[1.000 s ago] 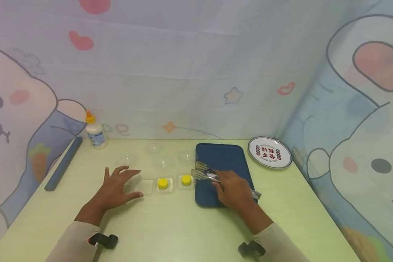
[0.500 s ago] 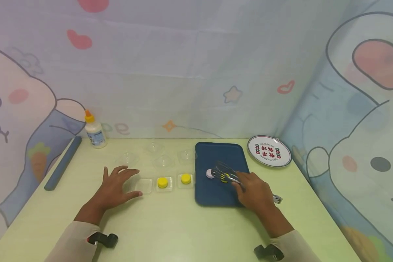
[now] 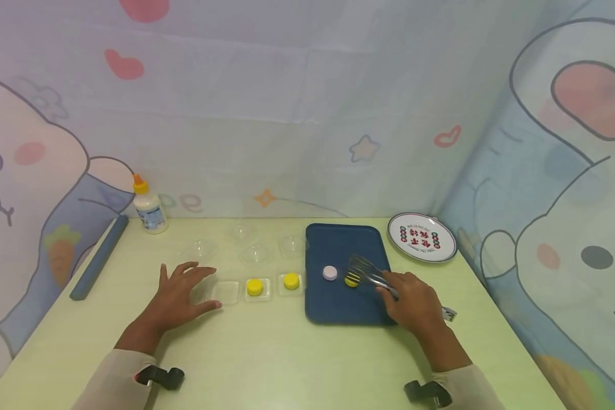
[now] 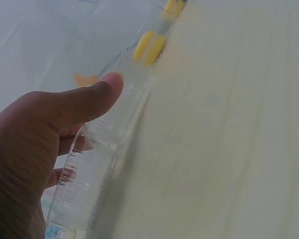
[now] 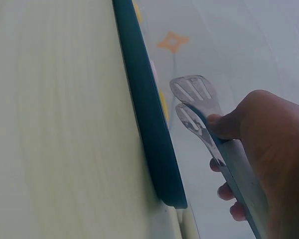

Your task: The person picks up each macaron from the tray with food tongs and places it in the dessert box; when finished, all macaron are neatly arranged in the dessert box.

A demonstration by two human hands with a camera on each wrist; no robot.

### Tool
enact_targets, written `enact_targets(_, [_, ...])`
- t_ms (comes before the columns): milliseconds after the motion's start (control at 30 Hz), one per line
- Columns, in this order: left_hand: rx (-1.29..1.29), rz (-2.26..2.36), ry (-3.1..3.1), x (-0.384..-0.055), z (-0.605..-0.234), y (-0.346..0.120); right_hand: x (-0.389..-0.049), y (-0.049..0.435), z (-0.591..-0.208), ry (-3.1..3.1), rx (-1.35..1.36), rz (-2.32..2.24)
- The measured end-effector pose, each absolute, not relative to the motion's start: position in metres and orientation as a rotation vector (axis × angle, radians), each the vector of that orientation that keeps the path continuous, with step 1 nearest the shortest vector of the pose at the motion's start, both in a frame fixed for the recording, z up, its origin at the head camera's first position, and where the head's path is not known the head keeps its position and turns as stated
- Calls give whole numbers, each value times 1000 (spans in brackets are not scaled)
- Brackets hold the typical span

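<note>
Nearest you on the pale yellow-green surface [image 3: 266, 364], your left hand [image 3: 176, 299] has its fingers spread and relaxed beside a clear, square plastic box [image 3: 226, 292]; a second such box is partly hidden by it, and whether you touch either cannot be told. To the right, two more clear boxes each hold a thick, round yellow disc [image 3: 254, 287]. Your right hand [image 3: 415, 302] grasps slotted silver metal tongs [image 5: 240, 174], fingers curled round the handles. Their heads stand apart over a dark blue, rounded rectangular tray [image 3: 333, 304], which carries a pale pink round disc [image 3: 330, 273] and another yellow disc; from above, the tongs partly cover that yellow one. Behind the boxes you have four clear, domed plastic lids [image 3: 256, 254], the rightmost just beside the tray. Farther back lie a grey-blue rod [image 3: 99, 256] at left and a white, dark-rimmed plate with red and green marks [image 3: 420, 238] at right. A white bottle with an orange-yellow nozzle [image 3: 151, 213] stands upright near the patterned cloth backdrop [image 3: 287, 142].
</note>
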State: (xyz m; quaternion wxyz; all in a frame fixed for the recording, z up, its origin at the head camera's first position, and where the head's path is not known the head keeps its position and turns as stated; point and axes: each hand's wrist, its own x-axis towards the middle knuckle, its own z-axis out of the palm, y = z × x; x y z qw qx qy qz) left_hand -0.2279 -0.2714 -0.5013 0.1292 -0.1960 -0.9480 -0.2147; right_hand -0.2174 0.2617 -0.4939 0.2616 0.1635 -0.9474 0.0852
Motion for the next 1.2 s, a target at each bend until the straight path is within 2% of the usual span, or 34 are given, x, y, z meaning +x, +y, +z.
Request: enact_targets(1200, [-558,-656,-2748,-228,-506,-274,-219,262,-497,-2703,381,280])
